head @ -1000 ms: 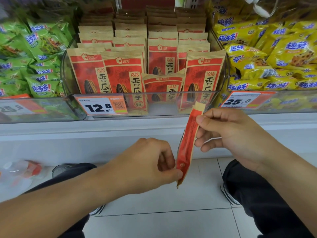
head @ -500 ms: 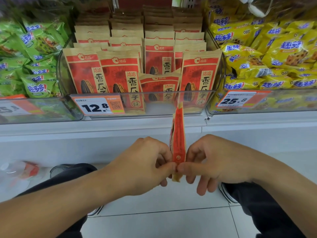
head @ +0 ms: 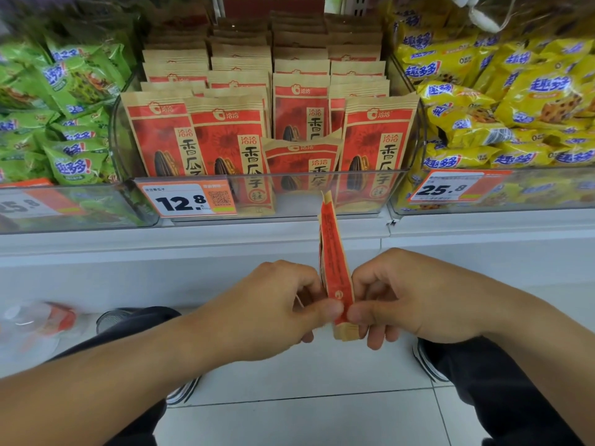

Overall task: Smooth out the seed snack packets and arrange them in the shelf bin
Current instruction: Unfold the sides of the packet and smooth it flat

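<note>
1. White floor tiles (head: 306, 413) and a white shelf front (head: 193, 252) fill my lower view; dark trouser legs and shoe tips sit at both sides.
2. On the shelf I see a clear shelf bin (head: 322, 201) packed with upright red-and-tan seed packets (head: 161, 136) in rows; one short packet (head: 301, 159) in the front row sits lower than its neighbours.
3. An orange price tag (head: 188, 199) reading 12.8 is on the bin's front wall.
4. Green snack bags (head: 70, 91) lie in the bin to the left, yellow snack bags (head: 502, 101) in the one to the right.
5. Below the bin front, I have the held packet (head: 335, 262) edge-on and upright.
6. My left hand (head: 273, 304) and right hand (head: 415, 297) are together, each pinching the packet's lower end between thumb and fingers.
</note>
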Demonstrator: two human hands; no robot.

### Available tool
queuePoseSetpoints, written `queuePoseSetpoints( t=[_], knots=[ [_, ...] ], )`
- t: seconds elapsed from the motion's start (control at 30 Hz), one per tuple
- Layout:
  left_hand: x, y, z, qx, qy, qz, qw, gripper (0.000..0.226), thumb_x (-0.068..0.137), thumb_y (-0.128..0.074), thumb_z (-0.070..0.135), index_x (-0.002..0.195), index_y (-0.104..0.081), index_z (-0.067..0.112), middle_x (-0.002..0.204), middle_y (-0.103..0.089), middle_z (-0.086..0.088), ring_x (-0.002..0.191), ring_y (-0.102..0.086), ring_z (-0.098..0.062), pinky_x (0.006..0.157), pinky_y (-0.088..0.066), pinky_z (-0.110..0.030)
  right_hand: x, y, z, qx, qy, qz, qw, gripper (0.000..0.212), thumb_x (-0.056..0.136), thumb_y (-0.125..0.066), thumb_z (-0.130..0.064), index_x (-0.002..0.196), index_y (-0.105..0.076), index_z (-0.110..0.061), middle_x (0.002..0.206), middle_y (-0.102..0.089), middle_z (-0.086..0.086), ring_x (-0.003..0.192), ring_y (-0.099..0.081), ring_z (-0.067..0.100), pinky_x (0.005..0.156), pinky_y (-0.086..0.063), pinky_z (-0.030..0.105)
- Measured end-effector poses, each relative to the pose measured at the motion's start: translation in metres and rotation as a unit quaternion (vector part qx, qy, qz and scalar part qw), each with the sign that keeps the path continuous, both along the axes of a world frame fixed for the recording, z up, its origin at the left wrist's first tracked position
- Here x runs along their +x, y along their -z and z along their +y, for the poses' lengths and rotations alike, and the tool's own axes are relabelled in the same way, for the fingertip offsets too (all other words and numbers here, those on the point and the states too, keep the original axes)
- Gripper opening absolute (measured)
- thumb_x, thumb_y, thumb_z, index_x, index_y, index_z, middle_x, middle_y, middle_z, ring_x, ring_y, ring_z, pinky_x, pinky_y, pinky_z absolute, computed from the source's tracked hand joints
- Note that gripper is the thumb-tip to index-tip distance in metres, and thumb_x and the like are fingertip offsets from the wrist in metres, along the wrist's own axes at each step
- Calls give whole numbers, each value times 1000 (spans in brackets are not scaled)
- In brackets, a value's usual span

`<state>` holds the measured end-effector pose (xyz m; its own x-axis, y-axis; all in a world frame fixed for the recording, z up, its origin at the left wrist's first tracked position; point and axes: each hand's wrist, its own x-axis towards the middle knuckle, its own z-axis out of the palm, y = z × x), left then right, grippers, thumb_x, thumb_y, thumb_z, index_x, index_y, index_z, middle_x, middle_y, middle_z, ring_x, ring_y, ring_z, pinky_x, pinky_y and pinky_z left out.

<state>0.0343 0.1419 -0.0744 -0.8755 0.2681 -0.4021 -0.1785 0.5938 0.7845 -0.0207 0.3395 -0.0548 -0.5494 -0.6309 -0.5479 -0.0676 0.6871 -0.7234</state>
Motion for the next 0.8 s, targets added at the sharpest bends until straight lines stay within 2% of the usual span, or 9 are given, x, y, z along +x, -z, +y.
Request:
queuePoseSetpoints(
  t=[0.07,0.13,0.23,0.37,0.43,0.5,0.63,0.73,0.8],
  knots=[
    [-1,1,1,43,-78,-38,995,54,82,-49,63,96,-64,13,90,-72,-1,74,-74,-13,74,-62,-39,0,-1,0,-1,-4,2,1000,13,96,-65,-19,90,-70,-9,83,-76,1,74,-74,14,70,-59,30],
    [-3,0,3,103,-131,-89,982,68,75,-47,69,107,-63,12,97,-73,-4,82,-74,-15,75,-62,-38,2,-2,-2,-3,-16,5,1000,13,96,-65,-20,89,-71,-11,81,-76,-2,74,-74,13,72,-60,32],
    [-3,-2,7,170,-142,-120,968,52,89,-53,54,110,-65,8,92,-76,-8,85,-75,-20,78,-62,-38,8,0,-9,9,-35,12,999,13,96,-65,-22,91,-71,-11,82,-76,-3,74,-73,9,76,-60,36],
    [-2,6,7,143,-133,-82,977,18,101,-53,17,112,-64,10,92,-75,-12,84,-74,-26,79,-62,-41,17,2,-17,56,-69,67,994,18,99,-58,-28,88,-66,-16,82,-73,-8,74,-70,5,74,-59,32],
    [-3,10,6,116,-115,-70,984,19,102,-48,9,113,-63,14,94,-75,-11,86,-74,-25,82,-61,-43,19,2,-17,94,-93,90,987,21,100,-53,-30,89,-65,-18,84,-70,-9,77,-68,6,73,-57,29],
    [-4,13,4,87,-107,-59,989,20,101,-47,6,112,-62,17,94,-75,-7,88,-73,-23,84,-60,-45,15,4,-14,148,-91,116,978,24,101,-49,-33,91,-65,-18,90,-69,-5,83,-66,12,77,-55,35],
    [-8,18,-1,46,-95,-47,993,24,101,-46,4,106,-62,22,90,-77,0,87,-73,-19,86,-58,-47,-1,-2,-1,202,-21,183,962,29,102,-45,-40,91,-65,-21,97,-69,-1,87,-65,17,83,-52,36],
    [-11,18,-4,44,-97,-43,993,29,102,-43,4,105,-63,25,88,-76,2,88,-73,-17,86,-57,-41,-10,-4,8,180,40,187,965,23,101,-43,-47,103,-58,-29,101,-65,-9,88,-64,9,84,-53,36],
    [-13,16,-4,56,-106,-42,992,32,103,-41,4,103,-63,28,86,-76,4,86,-73,-15,79,-56,-35,-12,-2,10,91,88,159,979,17,102,-46,-40,108,-56,-28,104,-67,-12,86,-68,5,83,-56,37]
  ],
)
